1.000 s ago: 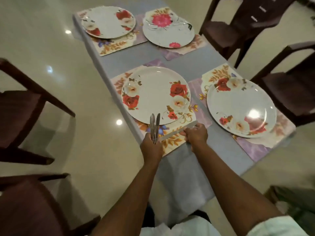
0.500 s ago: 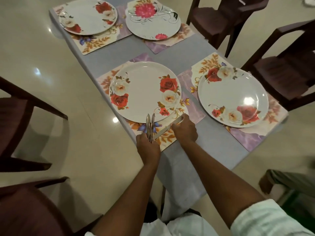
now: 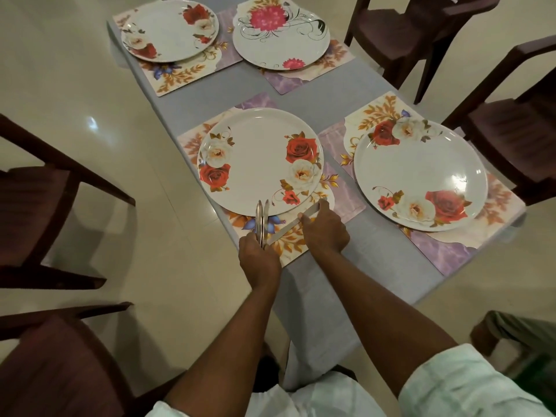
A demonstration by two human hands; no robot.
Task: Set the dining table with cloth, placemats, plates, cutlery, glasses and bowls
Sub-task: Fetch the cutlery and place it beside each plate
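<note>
Right hand (image 3: 325, 228) has lowered one knife (image 3: 293, 223) onto the near placemat (image 3: 288, 245), still pinching it; left hand (image 3: 258, 257) grips remaining knives (image 3: 261, 219).

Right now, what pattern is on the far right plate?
Pink flowers with thin black swirls on the white plate, shown in the head view.

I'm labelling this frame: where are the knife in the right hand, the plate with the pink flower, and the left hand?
knife (image 3: 310, 211): head view, blade beside the thumb.
plate with the pink flower (image 3: 281, 43): head view, its white middle.
left hand (image 3: 260, 258): head view, back of hand.
</note>
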